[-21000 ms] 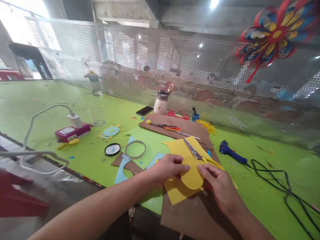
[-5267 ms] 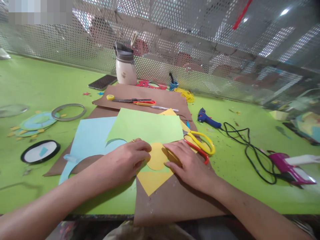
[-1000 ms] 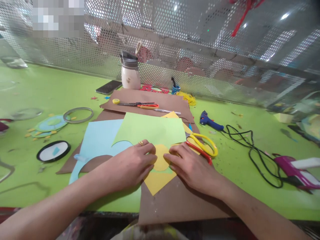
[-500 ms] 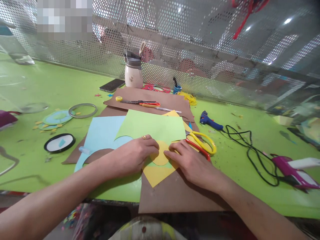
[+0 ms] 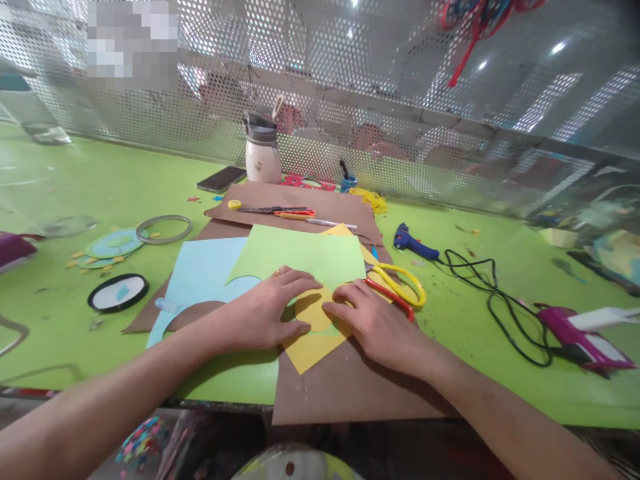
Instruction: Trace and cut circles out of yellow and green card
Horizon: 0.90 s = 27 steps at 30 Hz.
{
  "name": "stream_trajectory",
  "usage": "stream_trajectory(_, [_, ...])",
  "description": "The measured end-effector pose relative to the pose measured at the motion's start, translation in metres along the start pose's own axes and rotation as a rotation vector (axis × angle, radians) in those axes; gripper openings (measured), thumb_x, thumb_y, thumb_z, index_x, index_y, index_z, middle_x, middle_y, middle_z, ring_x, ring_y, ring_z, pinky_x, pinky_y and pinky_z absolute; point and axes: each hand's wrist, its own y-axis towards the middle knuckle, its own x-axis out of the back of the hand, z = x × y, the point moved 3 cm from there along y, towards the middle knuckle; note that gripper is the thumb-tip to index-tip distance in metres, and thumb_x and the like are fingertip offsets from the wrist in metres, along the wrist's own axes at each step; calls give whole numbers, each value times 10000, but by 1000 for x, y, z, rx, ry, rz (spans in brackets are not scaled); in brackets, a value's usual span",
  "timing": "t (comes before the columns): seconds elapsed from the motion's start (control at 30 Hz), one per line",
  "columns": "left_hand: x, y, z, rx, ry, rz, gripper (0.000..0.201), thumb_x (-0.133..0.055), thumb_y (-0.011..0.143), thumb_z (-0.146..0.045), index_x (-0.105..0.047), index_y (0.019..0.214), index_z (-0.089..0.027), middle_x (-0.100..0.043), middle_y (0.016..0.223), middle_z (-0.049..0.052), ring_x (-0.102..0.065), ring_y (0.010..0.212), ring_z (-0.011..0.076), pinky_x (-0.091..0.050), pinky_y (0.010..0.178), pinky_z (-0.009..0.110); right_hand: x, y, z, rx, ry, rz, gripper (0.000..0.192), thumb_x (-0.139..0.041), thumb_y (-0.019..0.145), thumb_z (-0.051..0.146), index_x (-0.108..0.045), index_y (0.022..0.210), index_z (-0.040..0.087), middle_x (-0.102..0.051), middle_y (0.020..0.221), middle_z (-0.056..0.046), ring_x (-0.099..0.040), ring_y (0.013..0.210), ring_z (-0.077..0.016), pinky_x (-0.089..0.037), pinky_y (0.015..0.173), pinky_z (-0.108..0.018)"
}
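Observation:
My left hand (image 5: 273,310) lies over the papers with thumb and fingers spread at the left side of a round yellow paper area (image 5: 311,311). My right hand (image 5: 377,323) rests at its right side, fingers bent and thumb and forefinger apart, a fingertip touching the paper. Green shows around the round part; I cannot tell whether it is a loose disc. Below it juts a corner of a yellow paper sheet (image 5: 303,357). A light green paper sheet (image 5: 305,253) lies just beyond my hands. Scissors (image 5: 420,290) with yellow and red handles lie beside my right hand.
Blue paper (image 5: 200,267) with curved cutouts lies left on brown cardboard (image 5: 320,400). A black-rimmed disc (image 5: 119,293) and metal ring (image 5: 164,230) are farther left. Blue (image 5: 415,243) and purple (image 5: 585,333) glue guns with a black cable lie right. A bottle (image 5: 263,153) stands behind.
My left hand's thumb and fingers have spread apart, the thumb now lower on the paper. My right hand stays almost in place. The view has shifted slightly.

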Motion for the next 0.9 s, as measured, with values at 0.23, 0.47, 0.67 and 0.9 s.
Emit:
stream_trajectory(0.23, [-1,4,0,15,-13,53,557,-609,798,-179,-468,1337,-185,-557,1253,104,-478,1170,258,-429,985,411,1,0,0,-16,1,33,358,-481,877,-7,-596,1180,147,-565,1115,-126,-466,1049,-261,-448,886,-393])
stream_trajectory(0.47, [-1,4,0,-33,15,65,504,-580,804,-151,-496,1301,-148,-554,1278,111,-465,1170,251,-408,1001,392,1,0,-1,-24,11,14,332,-477,899,16,-602,1172,155,-564,1126,-134,-469,1053,-264,-454,881,-399])
stream_trajectory(0.67, [1,5,-2,-39,32,72,477,-589,815,-188,-518,1285,-147,-558,1276,119,-469,1159,258,-411,994,405,1,-1,2,-39,12,24,340,-474,905,20,-589,1196,153,-556,1127,-128,-459,1046,-261,-446,881,-395])
stream_trajectory(0.9, [-1,5,-1,-30,40,70,446,-583,836,-218,-528,1271,-135,-562,1262,123,-473,1156,264,-406,996,416,0,-1,2,-45,0,53,346,-486,902,17,-581,1209,145,-537,1140,-119,-448,1058,-257,-421,901,-384])
